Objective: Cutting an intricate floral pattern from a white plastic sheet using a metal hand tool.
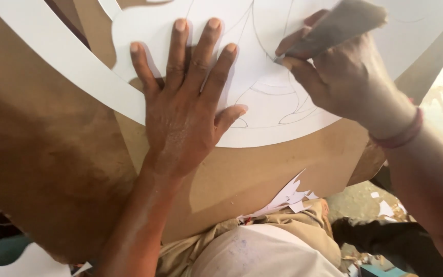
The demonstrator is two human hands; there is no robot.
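Note:
A large white sheet with pencilled curved lines and cut-out gaps lies on a brown board. My left hand is pressed flat on the sheet, fingers spread, holding it down. My right hand grips a flat grey-brown cutting tool, its tip touching the sheet on a drawn line just right of my left fingers. A reddish band circles my right wrist.
White paper offcuts lie at the board's near edge, over my lap. More scraps litter the ground at the right. A white cut shape sits at the lower left. The board's edge runs across the bottom.

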